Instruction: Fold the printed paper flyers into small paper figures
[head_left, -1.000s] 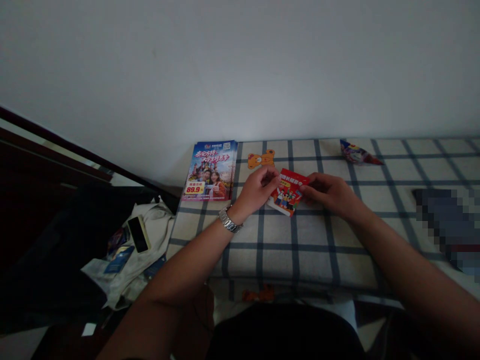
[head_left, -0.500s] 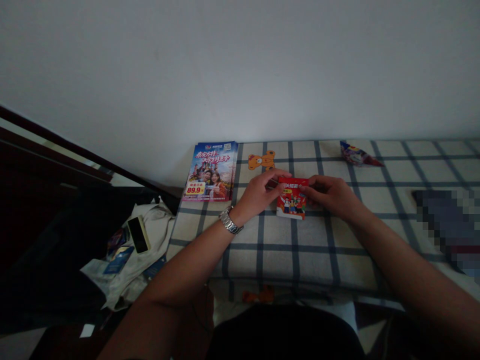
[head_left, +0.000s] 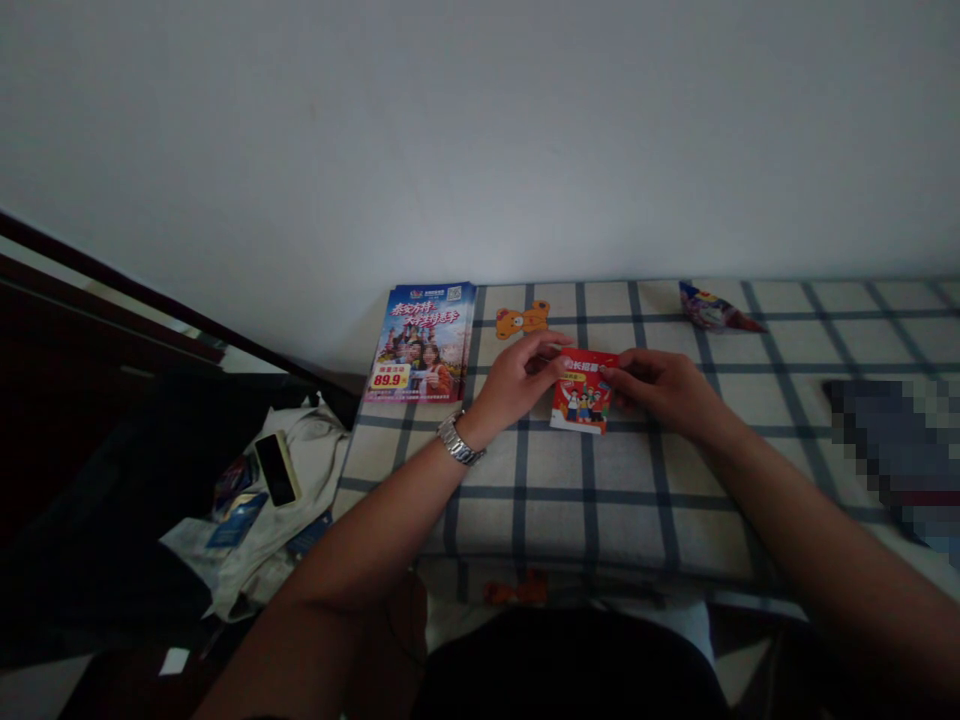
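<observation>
A small red leaflet (head_left: 583, 402), printed with cartoon people and white lettering, is held over the checked cloth between my two hands. My left hand (head_left: 525, 378), with a metal watch at its wrist, pinches the leaflet's left edge between thumb and fingers. On the opposite side, my right hand (head_left: 658, 388) has thumb and fingertips closed on the upper right edge. Whether the leaflet is folded or has several layers cannot be made out. Left of my left hand lies a stack of blue flyers (head_left: 421, 340) with a yellow price label.
The checked cloth (head_left: 555, 500) covers a surface against a pale wall. A crumpled snack wrapper (head_left: 716, 308) lies at the back right, and a dark blurred-out object (head_left: 900, 450) at the right. Lower left, a phone (head_left: 277, 470) rests on a light bag or cloth (head_left: 315, 440).
The red leaflet has turned slightly and shifted a little left and up, showing more of its face. My left fingers have moved slightly along its edge; my right hand is nearly still.
</observation>
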